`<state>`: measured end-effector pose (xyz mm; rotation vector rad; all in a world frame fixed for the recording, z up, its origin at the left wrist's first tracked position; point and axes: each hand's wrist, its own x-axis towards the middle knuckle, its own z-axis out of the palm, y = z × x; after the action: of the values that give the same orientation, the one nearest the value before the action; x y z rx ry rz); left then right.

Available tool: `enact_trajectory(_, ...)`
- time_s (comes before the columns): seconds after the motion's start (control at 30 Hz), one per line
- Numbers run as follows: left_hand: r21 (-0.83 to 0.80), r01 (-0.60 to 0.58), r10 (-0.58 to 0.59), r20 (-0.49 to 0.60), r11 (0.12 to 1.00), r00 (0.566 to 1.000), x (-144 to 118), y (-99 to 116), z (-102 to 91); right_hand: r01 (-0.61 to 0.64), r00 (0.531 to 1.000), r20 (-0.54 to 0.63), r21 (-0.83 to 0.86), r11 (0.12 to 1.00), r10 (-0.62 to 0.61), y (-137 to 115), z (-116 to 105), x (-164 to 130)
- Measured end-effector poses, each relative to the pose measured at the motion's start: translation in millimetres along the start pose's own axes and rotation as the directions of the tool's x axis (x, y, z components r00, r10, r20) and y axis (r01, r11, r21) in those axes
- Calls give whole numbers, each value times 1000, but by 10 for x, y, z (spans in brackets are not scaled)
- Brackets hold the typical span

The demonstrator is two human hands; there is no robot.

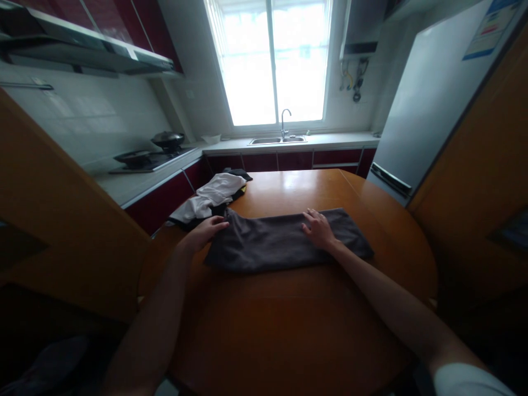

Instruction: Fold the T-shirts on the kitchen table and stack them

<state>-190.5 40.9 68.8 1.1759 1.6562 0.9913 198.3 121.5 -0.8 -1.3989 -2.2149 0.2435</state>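
Observation:
A dark grey garment (272,242) lies folded into a long strip across the middle of a round wooden table (289,330). My left hand (207,229) rests at the garment's left end, fingers curled onto its edge. My right hand (318,228) lies flat on the cloth right of its middle, fingers spread. Neither hand lifts the fabric.
A pile of white and dark clothes (210,201) sits at the table's far left edge. Behind it run a counter with a stove and pans (154,154), a sink with a tap (282,135) under the window, and a fridge (429,110) at the right.

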Motion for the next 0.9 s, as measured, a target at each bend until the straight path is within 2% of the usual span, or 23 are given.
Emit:
enact_trajectory(0.07, -63, -59, 59, -6, 996, 998, -27, 88, 101, 58, 995, -91, 235, 970, -38, -142, -4, -18)
enact_trajectory(0.1, -83, -90, 90, -5, 992, 996, -45, 134, 176, 86, 993, -102, 369, 925, -52, -226, 8, -33)
enact_trajectory(0.17, -111, -143, 146, 19, 983, 989, -95, 211, 384, 79, 997, -43, 614, 785, -67, -403, 53, -78)
enact_trajectory(0.27, -157, -198, 219, 130, 967, 967, -206, 237, 809, -98, 982, 164, 869, 486, -96, -627, 129, -164)
enact_trajectory(0.33, -200, -243, 286, 224, 949, 932, -281, 179, 1115, -231, 951, 279, 929, 289, -135, -704, 150, -213)
enact_trajectory(0.4, -242, -324, 385, 279, 915, 880, -332, 84, 1381, -300, 940, 323, 936, 183, -107, -711, 141, -244)
enact_trajectory(0.47, -288, -418, 492, 277, 862, 825, -354, -12, 1572, -314, 947, 320, 936, 161, -15, -668, 118, -252)
enact_trajectory(0.53, -334, -476, 567, 272, 814, 778, -361, -82, 1683, -311, 950, 305, 933, 180, 61, -610, 98, -244)
enact_trajectory(0.73, -425, -480, 630, 359, 767, 689, -477, -101, 1781, -340, 933, 297, 911, 233, 203, -542, 92, -206)
enact_trajectory(0.8, -395, -534, 660, 352, 748, 664, -551, -77, 1805, -341, 928, 275, 901, 270, 252, -541, 87, -201)
enact_trajectory(0.9, -263, -657, 706, 336, 706, 624, -653, -39, 1836, -348, 920, 255, 879, 325, 296, -532, 76, -202)
